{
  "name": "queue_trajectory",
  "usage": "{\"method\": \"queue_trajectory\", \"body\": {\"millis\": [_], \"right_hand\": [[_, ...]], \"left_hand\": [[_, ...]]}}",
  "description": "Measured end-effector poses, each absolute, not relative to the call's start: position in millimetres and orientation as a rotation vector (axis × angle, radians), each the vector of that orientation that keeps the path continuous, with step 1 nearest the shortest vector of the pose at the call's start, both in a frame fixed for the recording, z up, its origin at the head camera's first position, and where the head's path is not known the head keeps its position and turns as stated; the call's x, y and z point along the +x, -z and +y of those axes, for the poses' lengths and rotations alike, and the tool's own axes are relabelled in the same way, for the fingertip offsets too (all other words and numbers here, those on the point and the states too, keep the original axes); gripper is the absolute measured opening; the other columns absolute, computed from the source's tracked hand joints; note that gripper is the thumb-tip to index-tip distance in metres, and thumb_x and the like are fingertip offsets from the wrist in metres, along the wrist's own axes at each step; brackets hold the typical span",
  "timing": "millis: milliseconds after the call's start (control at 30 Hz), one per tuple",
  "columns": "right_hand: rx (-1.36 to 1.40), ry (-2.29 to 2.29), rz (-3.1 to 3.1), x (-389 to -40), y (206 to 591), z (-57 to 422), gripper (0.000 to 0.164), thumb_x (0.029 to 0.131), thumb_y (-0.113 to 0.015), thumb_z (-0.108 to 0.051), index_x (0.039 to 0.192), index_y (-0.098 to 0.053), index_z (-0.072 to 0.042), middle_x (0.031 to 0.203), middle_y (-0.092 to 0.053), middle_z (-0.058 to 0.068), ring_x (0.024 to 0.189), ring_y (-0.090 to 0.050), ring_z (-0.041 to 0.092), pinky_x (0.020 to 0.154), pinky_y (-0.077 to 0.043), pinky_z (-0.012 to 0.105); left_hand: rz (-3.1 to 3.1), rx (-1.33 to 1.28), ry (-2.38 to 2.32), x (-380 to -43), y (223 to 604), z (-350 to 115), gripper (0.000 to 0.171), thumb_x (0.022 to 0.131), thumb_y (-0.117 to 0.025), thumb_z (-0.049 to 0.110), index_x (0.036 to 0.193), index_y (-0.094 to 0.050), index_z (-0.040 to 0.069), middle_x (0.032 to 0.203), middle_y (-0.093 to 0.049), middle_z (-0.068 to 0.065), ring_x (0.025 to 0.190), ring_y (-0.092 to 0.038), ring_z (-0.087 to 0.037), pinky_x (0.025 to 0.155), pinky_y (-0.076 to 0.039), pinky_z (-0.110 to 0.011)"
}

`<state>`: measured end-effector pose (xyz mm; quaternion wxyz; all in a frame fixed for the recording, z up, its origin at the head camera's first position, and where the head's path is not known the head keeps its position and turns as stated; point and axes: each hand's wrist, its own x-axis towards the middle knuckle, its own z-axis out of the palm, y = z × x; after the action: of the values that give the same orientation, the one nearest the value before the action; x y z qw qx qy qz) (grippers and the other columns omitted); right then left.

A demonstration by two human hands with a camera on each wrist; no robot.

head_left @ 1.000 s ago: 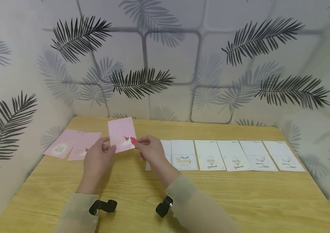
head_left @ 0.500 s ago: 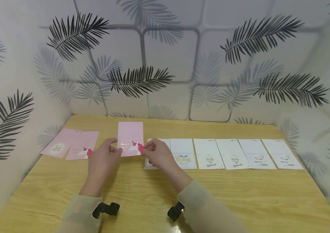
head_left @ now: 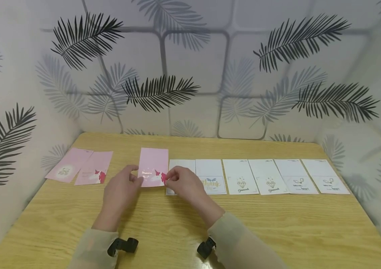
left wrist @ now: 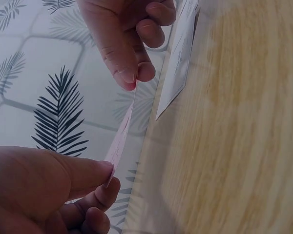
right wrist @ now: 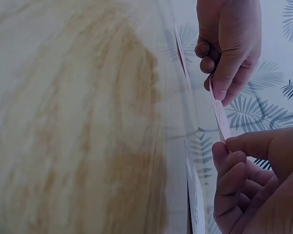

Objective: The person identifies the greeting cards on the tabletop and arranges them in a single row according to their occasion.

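Between both hands is a pink card [head_left: 153, 164] with a red-maned unicorn and shiny lettering near its bottom. My left hand [head_left: 121, 192] pinches its lower left edge between thumb and fingers. At the lower right corner my right hand [head_left: 185, 183] pinches it the same way. In the left wrist view the card [left wrist: 121, 139] appears almost edge-on, raised off the table. The right wrist view also shows the card [right wrist: 221, 117] stretched between the two hands' fingertips. Behind my right hand, a white card [head_left: 181, 164] is partly hidden.
Two pink cards, one with a round pale emblem [head_left: 64, 170] and one with a unicorn [head_left: 93, 170], overlap at the left. Several white cards, including a "thank" card [head_left: 213, 185] and diamond cards [head_left: 242, 183], line the right. A patterned wall [head_left: 193, 116] borders the wooden table [head_left: 163, 231].
Both hands have carried the pink card rightward and lower, toward the left end of the white row. It was tilted and now looks straighter. The cards on the table have stayed put.
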<state>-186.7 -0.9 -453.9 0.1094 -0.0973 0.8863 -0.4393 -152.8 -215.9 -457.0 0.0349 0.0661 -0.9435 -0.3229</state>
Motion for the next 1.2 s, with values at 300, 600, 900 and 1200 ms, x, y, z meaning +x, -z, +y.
{"method": "queue_trajectory", "body": {"millis": [300, 600, 900, 1200], "right_hand": [[-0.334, 1.204, 2.656, -184.2, 458.3, -1.7, 0.005, 0.102, -0.079, -0.020, 0.106, -0.078, -0.018, 0.090, -0.068, -0.005, 0.080, -0.060, 0.017, 0.071, -0.048, 0.034], [-0.397, 1.070, 2.710, -184.3, 460.2, -3.5, 0.004, 0.101, -0.081, -0.020, 0.102, -0.078, -0.021, 0.089, -0.067, -0.007, 0.078, -0.059, 0.014, 0.070, -0.047, 0.033], [-0.423, 1.000, 2.736, -186.1, 462.7, -6.4, 0.004, 0.101, -0.081, -0.022, 0.100, -0.077, -0.022, 0.088, -0.069, -0.008, 0.077, -0.060, 0.013, 0.070, -0.048, 0.034], [-0.447, 0.964, 2.738, -185.3, 463.8, -10.2, 0.007, 0.101, -0.079, -0.022, 0.096, -0.075, -0.024, 0.090, -0.070, -0.007, 0.080, -0.061, 0.014, 0.073, -0.050, 0.037]], "left_hand": [[-2.908, 0.183, 0.992, -149.9, 460.5, -216.4, 0.047, 0.108, -0.070, 0.021, 0.150, -0.061, 0.002, 0.115, -0.077, -0.015, 0.091, -0.068, -0.029, 0.084, -0.055, -0.053], [-2.920, 0.155, 0.997, -146.5, 464.0, -218.1, 0.046, 0.107, -0.071, 0.020, 0.148, -0.063, 0.000, 0.114, -0.077, -0.016, 0.090, -0.069, -0.029, 0.085, -0.056, -0.055], [-2.924, 0.154, 0.992, -146.0, 465.5, -219.0, 0.045, 0.107, -0.072, 0.019, 0.147, -0.063, 0.000, 0.109, -0.077, -0.014, 0.082, -0.065, -0.025, 0.079, -0.055, -0.050], [-2.930, 0.140, 0.986, -145.8, 467.7, -222.7, 0.044, 0.107, -0.071, 0.016, 0.147, -0.063, 0.000, 0.109, -0.078, -0.015, 0.085, -0.067, -0.026, 0.083, -0.055, -0.053]]}}
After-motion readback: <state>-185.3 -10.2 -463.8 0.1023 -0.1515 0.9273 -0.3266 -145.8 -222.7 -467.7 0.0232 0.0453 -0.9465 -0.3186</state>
